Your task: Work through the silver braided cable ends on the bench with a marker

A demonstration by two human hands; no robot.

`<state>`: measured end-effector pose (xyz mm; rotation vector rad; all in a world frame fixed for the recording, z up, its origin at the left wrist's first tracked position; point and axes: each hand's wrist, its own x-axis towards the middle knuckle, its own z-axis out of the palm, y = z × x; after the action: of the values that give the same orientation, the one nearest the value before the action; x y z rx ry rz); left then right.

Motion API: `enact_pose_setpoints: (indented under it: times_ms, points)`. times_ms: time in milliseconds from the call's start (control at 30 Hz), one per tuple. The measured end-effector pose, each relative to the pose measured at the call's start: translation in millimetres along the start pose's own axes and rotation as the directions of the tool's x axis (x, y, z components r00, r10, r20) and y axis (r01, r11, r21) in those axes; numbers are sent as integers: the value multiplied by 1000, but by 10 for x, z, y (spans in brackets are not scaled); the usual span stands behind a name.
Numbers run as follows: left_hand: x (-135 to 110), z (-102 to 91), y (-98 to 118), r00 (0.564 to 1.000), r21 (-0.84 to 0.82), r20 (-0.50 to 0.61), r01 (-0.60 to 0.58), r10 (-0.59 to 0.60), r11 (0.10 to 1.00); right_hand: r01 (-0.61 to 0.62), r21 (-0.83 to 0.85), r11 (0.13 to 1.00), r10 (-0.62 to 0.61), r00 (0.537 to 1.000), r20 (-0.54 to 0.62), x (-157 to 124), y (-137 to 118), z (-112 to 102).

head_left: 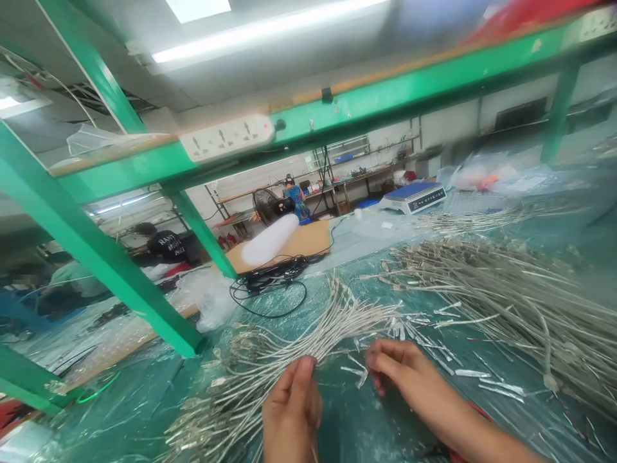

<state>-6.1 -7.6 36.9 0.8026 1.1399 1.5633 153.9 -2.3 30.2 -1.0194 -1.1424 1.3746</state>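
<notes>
My left hand (293, 402) is closed in a pinch at the bottom centre, with a thin white cable seeming to run down from it. Behind and beside it lies a fanned bundle of white cables (308, 337), their connector ends towards the lower left. To the right, my right hand (398, 366) has thumb and fingers pressed together. Whatever is between its fingertips is too small to make out. A crumpled foil strip (360, 379) shows right beside those fingertips. More foil scraps (434, 341) are scattered behind and right of this hand.
A large pile of grey cables (506, 289) covers the right side. Farther back are a scale (414, 197), coiled black cable (274, 276) and a white roll (270, 239). A green frame (144, 283) with a power strip (226, 138) crosses ahead. People sit in the background.
</notes>
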Motion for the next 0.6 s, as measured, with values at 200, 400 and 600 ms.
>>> enact_pose_setpoints:
  times_ms: [200, 400, 600]
  points:
    - [-25, 18, -55, 998, 38, 69, -7, 4, 999, 419, -402, 814, -451, 892, 16, -97, 0, 1]
    - [-72, 30, -143, 987, 69, 137, 76, -85, 995, 415, -417, 808, -408, 906, 112, -113, 124, 63]
    - [-75, 39, -183, 957, -7, 258, 138, -131, 990, 407, -398, 822, -396, 911, 114, -118, 122, 74]
